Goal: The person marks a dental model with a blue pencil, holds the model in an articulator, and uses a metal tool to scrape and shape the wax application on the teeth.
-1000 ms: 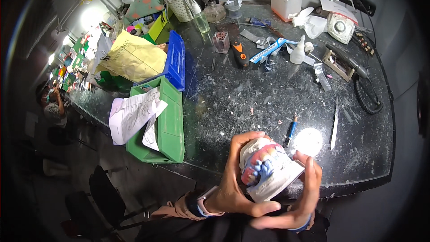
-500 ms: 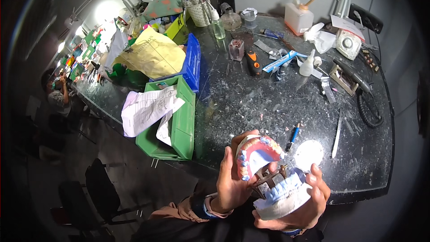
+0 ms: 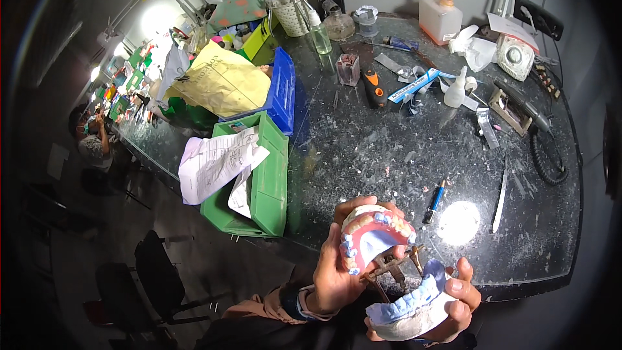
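Note:
My left hand (image 3: 334, 279) is closed round the upper half of an opened dental model (image 3: 369, 240), which has a pink arch, cream and blue teeth and a pale blue centre. A bronze metal articulator (image 3: 395, 269) links it to the lower cast (image 3: 405, 317), off-white with pale blue teeth, which my right hand (image 3: 460, 304) grips from the right and underneath. The model is held at the front edge of the dark worktop (image 3: 343, 155). A blue pen (image 3: 436, 199) and a pale spatula (image 3: 500, 194) lie beyond my right hand.
A green bin (image 3: 265, 207) with papers and a blue bin (image 3: 282, 87) stand left. Bottles (image 3: 440, 19), tools (image 3: 376, 87) and a handpiece (image 3: 518, 107) line the back and right. A co-worker (image 3: 91, 136) sits far left; black chairs (image 3: 155, 272) stand below.
The model has swung from closed to open, showing both arches. Since half a second ago the lower cast has moved slightly down with my right hand, widening the opening.

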`<action>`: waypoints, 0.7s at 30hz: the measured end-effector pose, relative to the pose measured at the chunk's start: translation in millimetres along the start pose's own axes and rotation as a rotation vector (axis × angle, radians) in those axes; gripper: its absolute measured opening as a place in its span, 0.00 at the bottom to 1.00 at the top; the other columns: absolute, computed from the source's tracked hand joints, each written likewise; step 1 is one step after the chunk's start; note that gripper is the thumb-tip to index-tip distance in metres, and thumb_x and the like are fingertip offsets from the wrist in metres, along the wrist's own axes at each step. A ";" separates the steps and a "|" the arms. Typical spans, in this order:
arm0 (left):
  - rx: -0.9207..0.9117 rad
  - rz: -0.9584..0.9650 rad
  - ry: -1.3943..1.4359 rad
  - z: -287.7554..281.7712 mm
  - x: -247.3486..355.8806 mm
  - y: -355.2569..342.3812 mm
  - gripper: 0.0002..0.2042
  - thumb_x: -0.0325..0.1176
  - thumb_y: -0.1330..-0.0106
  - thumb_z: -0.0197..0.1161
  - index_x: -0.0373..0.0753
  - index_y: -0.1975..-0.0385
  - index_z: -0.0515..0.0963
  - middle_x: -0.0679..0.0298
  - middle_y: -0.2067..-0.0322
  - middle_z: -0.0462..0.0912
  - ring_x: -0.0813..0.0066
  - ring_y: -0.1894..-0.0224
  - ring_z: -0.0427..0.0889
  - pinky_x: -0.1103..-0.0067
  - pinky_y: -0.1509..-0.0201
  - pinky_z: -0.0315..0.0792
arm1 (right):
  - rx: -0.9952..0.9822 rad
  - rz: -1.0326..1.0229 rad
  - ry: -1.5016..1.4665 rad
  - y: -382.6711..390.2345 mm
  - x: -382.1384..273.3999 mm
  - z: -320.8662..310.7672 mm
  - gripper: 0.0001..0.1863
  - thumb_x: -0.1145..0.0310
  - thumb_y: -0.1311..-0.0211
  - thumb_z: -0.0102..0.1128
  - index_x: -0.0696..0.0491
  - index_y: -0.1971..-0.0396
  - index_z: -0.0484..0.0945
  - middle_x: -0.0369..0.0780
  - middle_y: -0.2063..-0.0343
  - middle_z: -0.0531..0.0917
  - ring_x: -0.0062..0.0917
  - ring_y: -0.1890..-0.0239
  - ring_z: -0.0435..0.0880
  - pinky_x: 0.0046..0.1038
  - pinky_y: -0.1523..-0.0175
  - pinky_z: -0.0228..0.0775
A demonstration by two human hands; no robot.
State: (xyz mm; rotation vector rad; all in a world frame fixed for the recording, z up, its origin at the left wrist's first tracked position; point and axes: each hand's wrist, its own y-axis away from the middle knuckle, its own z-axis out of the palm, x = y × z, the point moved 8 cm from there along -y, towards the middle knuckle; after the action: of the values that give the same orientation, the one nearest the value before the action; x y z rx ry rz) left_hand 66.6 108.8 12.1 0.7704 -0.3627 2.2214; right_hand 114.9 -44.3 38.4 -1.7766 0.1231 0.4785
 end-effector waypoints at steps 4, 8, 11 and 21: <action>0.016 -0.017 -0.007 -2.2 -1.5 -4.8 0.25 0.55 0.30 0.37 0.47 0.40 0.61 0.49 0.49 0.65 0.53 0.58 0.72 0.62 0.55 0.69 | -0.020 0.165 -0.156 0.8 9.5 2.3 0.52 0.49 0.67 0.77 0.51 0.41 0.57 0.42 0.51 0.65 0.37 0.39 0.64 0.40 0.35 0.61; 0.019 -0.038 0.046 -6.7 -3.9 -3.8 0.25 0.55 0.30 0.38 0.48 0.40 0.62 0.48 0.48 0.65 0.52 0.56 0.73 0.61 0.54 0.69 | -0.016 0.208 -0.204 20.9 19.7 -6.2 0.49 0.58 0.63 0.78 0.48 0.41 0.57 0.42 0.50 0.66 0.40 0.36 0.61 0.39 0.35 0.61; 0.017 -0.034 0.015 -3.6 -2.1 -2.9 0.25 0.55 0.30 0.37 0.48 0.40 0.60 0.47 0.47 0.64 0.52 0.56 0.73 0.61 0.53 0.70 | -0.046 0.195 -0.299 20.5 19.8 -6.0 0.46 0.62 0.61 0.76 0.47 0.41 0.57 0.42 0.50 0.66 0.41 0.36 0.60 0.39 0.36 0.62; -0.156 0.006 0.186 3.3 -10.6 -6.1 0.35 0.65 0.34 0.29 0.41 0.38 0.52 0.48 0.56 0.73 0.56 0.58 0.76 0.60 0.50 0.69 | 0.217 0.252 -0.394 5.4 27.3 -6.9 0.59 0.46 0.76 0.81 0.49 0.41 0.57 0.41 0.50 0.65 0.39 0.42 0.69 0.36 0.42 0.68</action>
State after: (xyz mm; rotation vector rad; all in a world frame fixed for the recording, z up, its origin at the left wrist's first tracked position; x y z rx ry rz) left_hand 78.2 105.4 8.2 0.4767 -0.4405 2.2182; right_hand 139.7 -47.6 24.3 -1.4318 0.1168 0.9519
